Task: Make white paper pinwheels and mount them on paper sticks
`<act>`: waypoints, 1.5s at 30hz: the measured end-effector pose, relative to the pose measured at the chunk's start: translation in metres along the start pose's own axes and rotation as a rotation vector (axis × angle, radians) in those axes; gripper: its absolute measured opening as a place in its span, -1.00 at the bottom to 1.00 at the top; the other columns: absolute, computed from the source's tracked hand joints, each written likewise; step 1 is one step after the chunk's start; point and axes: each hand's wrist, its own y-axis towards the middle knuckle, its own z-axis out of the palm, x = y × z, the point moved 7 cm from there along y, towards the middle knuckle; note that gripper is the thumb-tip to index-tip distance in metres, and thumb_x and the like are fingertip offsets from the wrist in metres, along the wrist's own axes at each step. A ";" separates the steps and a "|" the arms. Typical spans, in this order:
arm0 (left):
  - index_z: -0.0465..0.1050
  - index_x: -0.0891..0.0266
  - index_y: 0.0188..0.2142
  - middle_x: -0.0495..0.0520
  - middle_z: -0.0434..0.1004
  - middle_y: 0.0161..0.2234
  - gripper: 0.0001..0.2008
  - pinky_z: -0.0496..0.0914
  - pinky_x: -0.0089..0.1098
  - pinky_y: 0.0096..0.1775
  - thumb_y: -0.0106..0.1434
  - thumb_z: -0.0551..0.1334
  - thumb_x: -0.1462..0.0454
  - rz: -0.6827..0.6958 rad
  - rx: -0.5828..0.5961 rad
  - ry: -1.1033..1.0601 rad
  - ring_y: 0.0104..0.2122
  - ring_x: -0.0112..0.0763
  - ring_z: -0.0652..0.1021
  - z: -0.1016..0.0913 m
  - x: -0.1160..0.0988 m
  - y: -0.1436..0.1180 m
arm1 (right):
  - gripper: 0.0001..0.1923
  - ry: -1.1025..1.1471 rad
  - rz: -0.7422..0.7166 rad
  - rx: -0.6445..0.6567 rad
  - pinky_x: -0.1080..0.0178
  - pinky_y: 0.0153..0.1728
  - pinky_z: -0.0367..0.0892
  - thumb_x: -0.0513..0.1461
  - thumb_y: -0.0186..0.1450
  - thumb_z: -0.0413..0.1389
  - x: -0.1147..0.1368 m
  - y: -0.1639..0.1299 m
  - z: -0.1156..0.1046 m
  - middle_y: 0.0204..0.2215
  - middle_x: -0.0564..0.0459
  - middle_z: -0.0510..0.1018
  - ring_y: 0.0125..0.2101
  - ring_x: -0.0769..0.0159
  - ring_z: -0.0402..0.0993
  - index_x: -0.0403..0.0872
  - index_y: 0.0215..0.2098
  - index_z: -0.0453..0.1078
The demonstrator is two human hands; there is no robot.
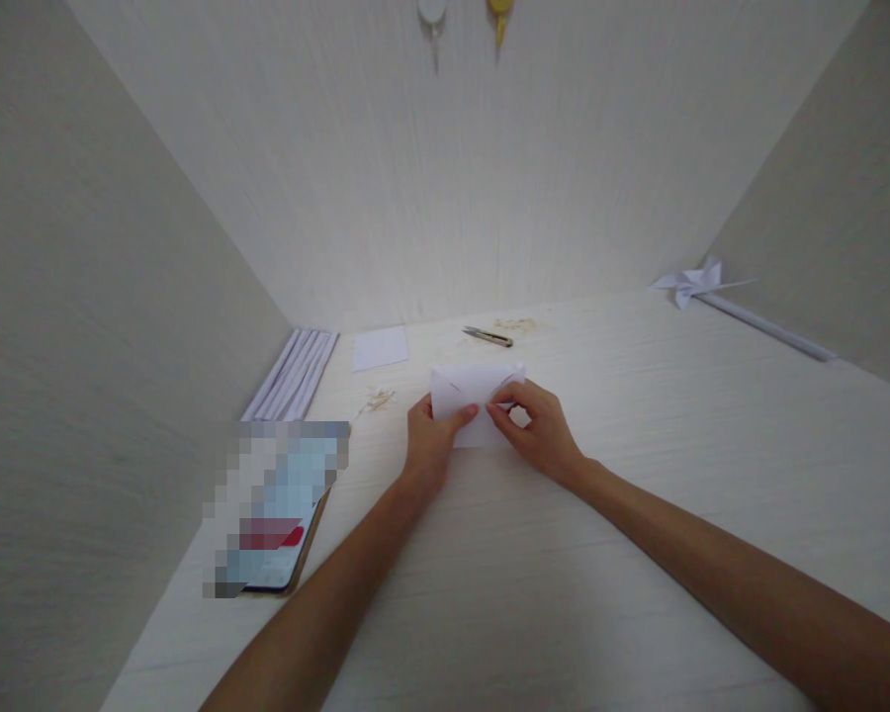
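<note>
A white sheet of paper [478,382] is held up in front of me, with short diagonal cuts or creases near its two upper corners. My left hand [431,435] is closed on its left side, the thumb lying across the front. At the right half, my right hand [538,427] pinches with thumb and forefinger against the paper; anything small between those fingertips is hidden. Beyond the paper, a pair of thread snips [488,337] lies on the table. A flat white paper square [381,348] rests to the left of the snips.
Rolled white paper sticks [291,376] lie at the back left. Nearer is a phone [286,524], its screen partly blurred out. A paper pinwheel [693,282] on a stick leans by the right wall. Small pale scraps [378,399] lie on the table. Two hooks [499,18] hang on the back wall.
</note>
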 end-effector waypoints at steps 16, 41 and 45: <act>0.44 0.32 -0.44 0.07 0.53 -0.48 -0.68 0.38 -0.32 -0.37 -0.27 0.36 0.27 0.019 0.055 0.005 -0.51 -0.37 0.49 0.001 0.001 0.002 | -0.89 0.047 0.128 -0.027 0.36 -0.60 0.20 -0.27 0.10 0.02 -0.011 0.000 0.001 -0.60 0.10 0.36 -0.58 0.43 0.25 -0.06 -0.58 0.25; 0.47 0.29 -0.46 -0.04 0.51 -0.57 -0.70 0.32 -0.41 -0.36 -0.32 0.30 0.41 -0.025 -0.080 -0.320 -0.53 -0.46 0.46 0.001 -0.003 -0.005 | -0.76 0.705 0.490 -0.012 0.26 -0.37 0.33 -0.22 -0.05 0.20 -0.021 -0.010 0.029 -0.50 0.11 0.44 -0.46 0.41 0.39 -0.08 -0.44 0.26; 0.45 0.30 -0.53 -0.05 0.50 -0.60 -0.75 0.32 -0.41 -0.39 -0.35 0.30 0.43 -0.041 -0.099 -0.344 -0.56 -0.47 0.45 0.002 -0.001 -0.008 | -0.83 0.703 0.524 -0.052 0.29 -0.43 0.32 -0.22 -0.04 0.19 -0.023 -0.011 0.027 -0.55 0.11 0.44 -0.51 0.42 0.36 -0.10 -0.52 0.30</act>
